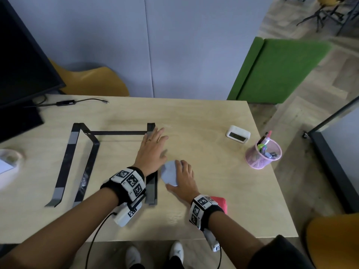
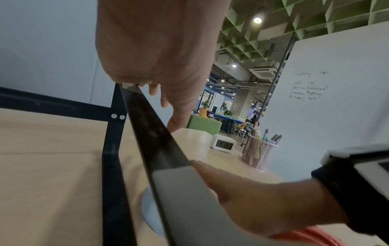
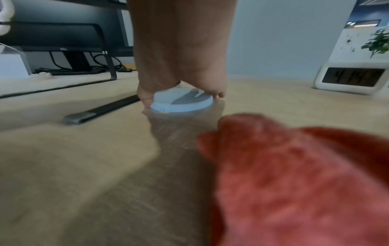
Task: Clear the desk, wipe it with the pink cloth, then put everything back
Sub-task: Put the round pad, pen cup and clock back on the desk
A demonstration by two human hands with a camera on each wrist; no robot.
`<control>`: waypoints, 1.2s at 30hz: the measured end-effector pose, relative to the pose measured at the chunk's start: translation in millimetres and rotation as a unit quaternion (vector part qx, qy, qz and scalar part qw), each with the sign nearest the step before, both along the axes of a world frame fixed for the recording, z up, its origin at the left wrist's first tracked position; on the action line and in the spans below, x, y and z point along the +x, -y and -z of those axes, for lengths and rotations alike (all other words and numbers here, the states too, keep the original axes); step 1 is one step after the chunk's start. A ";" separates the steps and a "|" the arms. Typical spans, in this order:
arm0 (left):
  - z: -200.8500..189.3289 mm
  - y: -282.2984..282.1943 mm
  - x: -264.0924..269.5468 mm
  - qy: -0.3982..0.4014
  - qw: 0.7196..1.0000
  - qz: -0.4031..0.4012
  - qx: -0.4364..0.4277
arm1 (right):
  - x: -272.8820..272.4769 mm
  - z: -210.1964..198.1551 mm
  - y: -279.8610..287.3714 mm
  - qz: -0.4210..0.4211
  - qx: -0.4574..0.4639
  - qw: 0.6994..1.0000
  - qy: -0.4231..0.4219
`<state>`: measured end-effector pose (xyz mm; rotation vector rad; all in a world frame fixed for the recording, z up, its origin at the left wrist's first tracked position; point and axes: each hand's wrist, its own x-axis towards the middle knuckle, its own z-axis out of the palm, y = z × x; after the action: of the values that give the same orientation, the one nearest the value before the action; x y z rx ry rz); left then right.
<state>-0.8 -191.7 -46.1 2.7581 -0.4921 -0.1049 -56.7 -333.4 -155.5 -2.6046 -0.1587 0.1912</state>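
Observation:
A black laptop stand (image 1: 76,152) lies on the wooden desk (image 1: 204,117). My left hand (image 1: 154,141) rests on its right rail, fingers straight and spread; in the left wrist view the palm (image 2: 160,66) sits on the raised end of that rail (image 2: 147,126). Just right of the stand, a light blue round coaster (image 1: 168,173) lies on the desk. My right hand (image 1: 183,176) covers it, and thumb and fingers pinch the coaster's rim (image 3: 181,104). The pink cloth (image 1: 220,203) lies bunched behind my right wrist near the front edge.
A white digital clock (image 1: 238,133) and a pink mesh pen holder (image 1: 263,156) stand near the desk's right edge. A black monitor (image 1: 21,61) with cables fills the back left. A white object (image 1: 8,164) sits at the left edge.

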 end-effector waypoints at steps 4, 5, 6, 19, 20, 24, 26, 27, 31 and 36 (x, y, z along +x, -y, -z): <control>0.6 0.6 -0.6 -0.024 0.999 0.020 0.028 | 6.5 -10.1 21.6 0.016 0.004 1.000 0.002; 0.9 1.3 -1.0 -0.032 0.999 0.019 0.037 | 7.6 -13.2 29.6 0.032 0.006 0.999 0.007; 0.7 2.4 -1.2 -0.041 0.998 0.016 0.046 | 8.4 -17.7 38.1 0.051 0.006 0.999 0.010; -28.0 54.4 18.6 -0.064 0.995 0.042 0.055 | 10.6 -38.9 188.1 0.577 0.131 0.805 -0.043; -27.0 57.3 18.3 -0.065 0.995 0.047 0.055 | 14.1 -39.0 196.9 0.584 0.154 0.797 -0.012; -23.3 63.8 16.1 -0.071 0.994 0.053 0.056 | 27.7 -49.8 218.3 0.563 0.213 0.792 0.103; -21.9 64.4 14.4 -0.070 0.994 0.053 0.066 | 32.7 -55.3 224.4 0.559 0.222 0.790 0.118; -21.4 63.9 14.0 -0.072 0.994 0.051 0.070 | 34.5 -57.3 226.7 0.554 0.228 0.791 0.126; -22.1 58.1 14.8 -0.086 0.994 0.037 0.054 | 38.7 -64.5 226.6 0.544 0.241 0.793 0.131; -24.9 54.9 24.2 -0.091 0.995 0.028 -0.029 | 51.8 -87.0 195.5 0.468 0.259 0.835 0.131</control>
<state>23.4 -246.6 -21.2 2.6473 -0.5140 -0.3460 -4.9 -528.9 -68.5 -1.8744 0.8477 -0.4953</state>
